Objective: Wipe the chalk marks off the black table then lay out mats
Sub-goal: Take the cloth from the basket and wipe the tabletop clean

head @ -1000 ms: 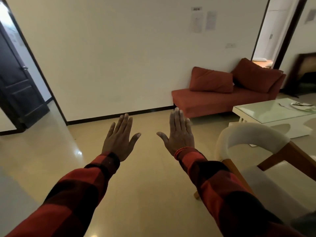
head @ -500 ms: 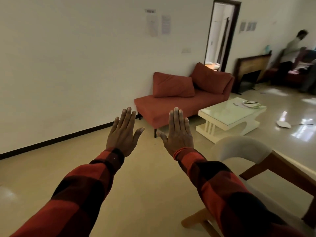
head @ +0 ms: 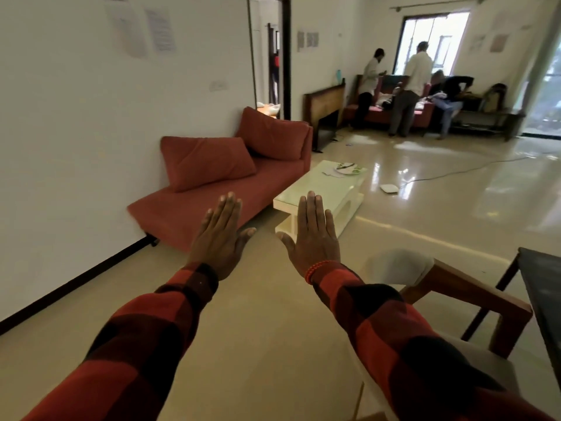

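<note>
In front of you, out over bare floor, your left hand [head: 220, 238] and right hand [head: 312, 235] were both held up flat, fingers straight and together, thumbs out, backs to the camera, holding nothing and touching nothing. No cloth, no mats in view. The black table [head: 543, 299] sat at the far right edge of the head view, only a corner and one leg showing, well apart from both hands; I could not tell whether chalk marks were on it, too little surface visible. A wooden chair [head: 455, 299] with a pale seat stood between your right arm and that table. Farther off were the red sofa [head: 212, 189] against the wall and the white coffee table [head: 321, 192] just beside it, neither one part of the job. My read: wiping had not started, this was the opening hands-shown pose. Next move called for turning right to face the black table, getting past the chair, and finding something to wipe with first.
</note>
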